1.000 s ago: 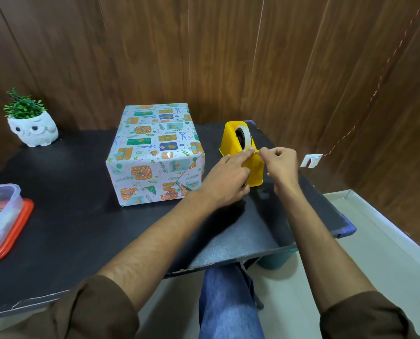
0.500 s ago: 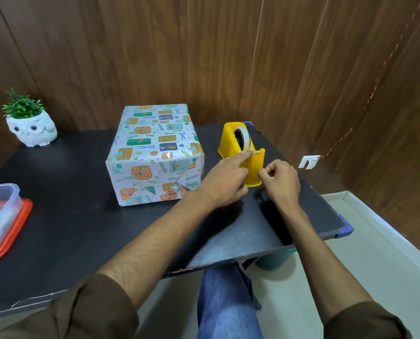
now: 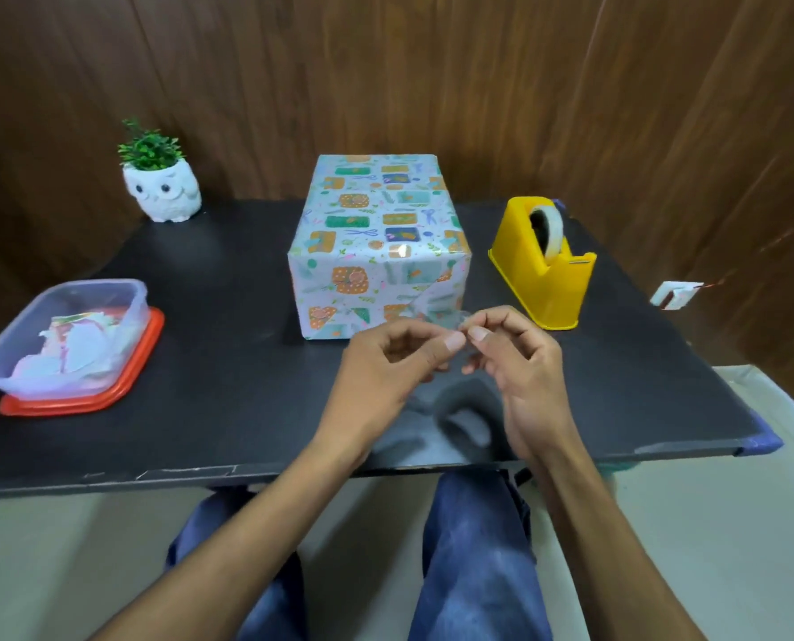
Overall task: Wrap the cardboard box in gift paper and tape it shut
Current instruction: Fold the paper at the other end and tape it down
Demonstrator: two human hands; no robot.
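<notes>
Cardboard box (image 3: 376,242), fully covered in pale gift paper printed with orange and green presents, stands at the centre of the frame on the black table (image 3: 228,363). One short end faces the camera, and the folded flaps there meet in diagonal creases.

Just below that near end, both hands are raised above the table with their fingertips almost meeting. The left hand (image 3: 385,363) and the right hand (image 3: 520,363) each have thumb and forefinger pressed together on a short strip of clear tape (image 3: 459,319). The other fingers are curled loosely inward. The tape is transparent and blurred, so its full length and its edges cannot be made out.

Right of the box and apart from it sits a yellow tape dispenser (image 3: 543,279) with a roll of tape (image 3: 550,229) in its cradle, the cutter end pointing towards the lower right.

At the left edge of the frame a clear plastic container (image 3: 138,307) holding paper scraps rests on a red lid (image 3: 145,363). In the upper left, a white owl-shaped pot (image 3: 161,192) with a small green plant (image 3: 149,145) stands at the back of the table.
</notes>
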